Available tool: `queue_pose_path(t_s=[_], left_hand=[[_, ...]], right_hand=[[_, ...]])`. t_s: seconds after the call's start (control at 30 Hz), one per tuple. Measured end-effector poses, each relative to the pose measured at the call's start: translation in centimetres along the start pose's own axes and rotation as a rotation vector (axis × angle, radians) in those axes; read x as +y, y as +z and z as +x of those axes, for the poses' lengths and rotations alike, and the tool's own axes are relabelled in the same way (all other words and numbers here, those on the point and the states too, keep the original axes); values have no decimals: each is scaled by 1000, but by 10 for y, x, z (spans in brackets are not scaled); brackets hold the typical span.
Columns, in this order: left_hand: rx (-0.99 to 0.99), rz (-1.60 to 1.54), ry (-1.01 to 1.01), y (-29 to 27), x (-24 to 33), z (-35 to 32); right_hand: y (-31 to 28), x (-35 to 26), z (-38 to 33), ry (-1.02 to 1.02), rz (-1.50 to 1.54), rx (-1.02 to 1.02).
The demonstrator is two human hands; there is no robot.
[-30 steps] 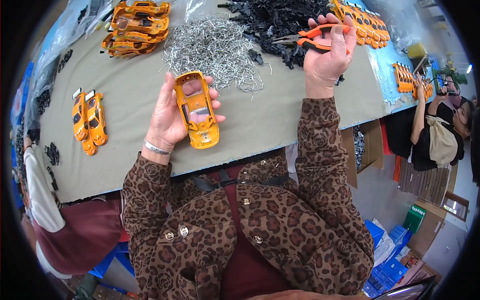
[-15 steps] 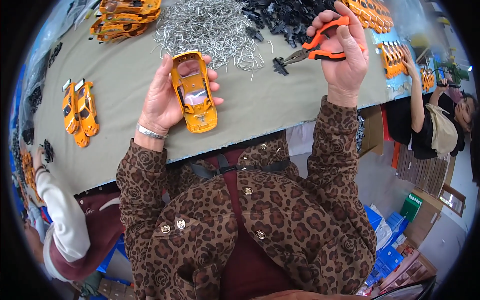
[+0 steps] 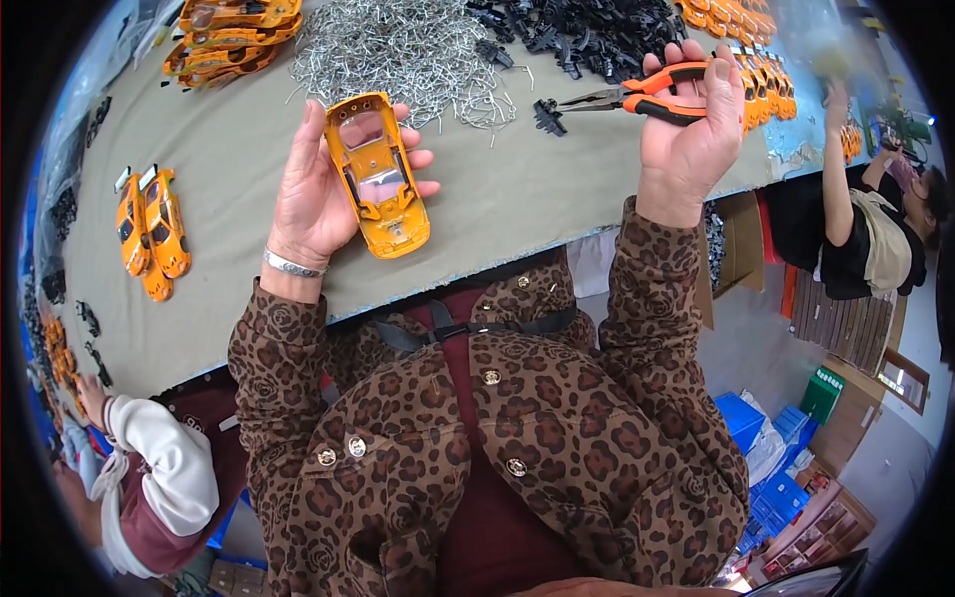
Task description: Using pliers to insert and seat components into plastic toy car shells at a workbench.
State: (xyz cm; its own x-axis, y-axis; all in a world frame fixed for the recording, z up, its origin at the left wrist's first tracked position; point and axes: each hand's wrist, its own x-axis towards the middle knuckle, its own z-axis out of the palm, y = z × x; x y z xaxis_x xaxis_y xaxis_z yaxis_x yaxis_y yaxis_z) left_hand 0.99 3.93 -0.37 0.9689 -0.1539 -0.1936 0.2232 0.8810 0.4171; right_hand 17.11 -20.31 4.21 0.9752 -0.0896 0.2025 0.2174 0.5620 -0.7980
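An orange toy car body (image 3: 396, 237) lies in my left hand (image 3: 316, 199), its hollow inside facing up and clear window plastic showing in it. My thumb is along one side and the fingertips come round the other. My right hand (image 3: 688, 149) holds long-nose pliers (image 3: 665, 99) with orange and black handles, palm turned up. The jaws point left and look slightly parted. Just off their tips, a small black plastic part (image 3: 548, 116) rests on the cloth; the jaws are not around it.
A heap of bent silver wire pieces (image 3: 398, 60) and a pile of black parts (image 3: 587, 35) lie at the far side. Stacked orange car bodies (image 3: 224, 55) stand far left, with finished-looking toy cars (image 3: 154, 234) nearer. Co-workers sit at left (image 3: 169, 458) and right (image 3: 846, 229).
My right hand has shifted right and turned, bringing the pliers level and their tips away from the black part. The car body stays in my left hand.
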Motion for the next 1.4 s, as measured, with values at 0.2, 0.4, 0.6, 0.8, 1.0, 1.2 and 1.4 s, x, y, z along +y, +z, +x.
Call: queue_pose_path(t_s=[0.2, 0.4, 0.6, 0.8, 1.0, 1.2, 1.4], left_hand=[[35, 5, 10, -3, 2, 1], [52, -17, 2, -3, 2, 1], [64, -16, -6, -1, 2, 3], [64, 25, 13, -6, 2, 4], [88, 93, -47, -4, 3, 18], [95, 35, -17, -1, 4, 13], [-13, 77, -6, -1, 1, 10]], right_hand=[[6, 1, 1, 73, -64, 73], [7, -1, 1, 76, -57, 70], [7, 11, -3, 101, -123, 87], [22, 16, -6, 62, -268, -111], [38, 9, -15, 226, 381, -455], [67, 44, -49, 298, 569, -660], [65, 46, -57, 212, 490, -726]])
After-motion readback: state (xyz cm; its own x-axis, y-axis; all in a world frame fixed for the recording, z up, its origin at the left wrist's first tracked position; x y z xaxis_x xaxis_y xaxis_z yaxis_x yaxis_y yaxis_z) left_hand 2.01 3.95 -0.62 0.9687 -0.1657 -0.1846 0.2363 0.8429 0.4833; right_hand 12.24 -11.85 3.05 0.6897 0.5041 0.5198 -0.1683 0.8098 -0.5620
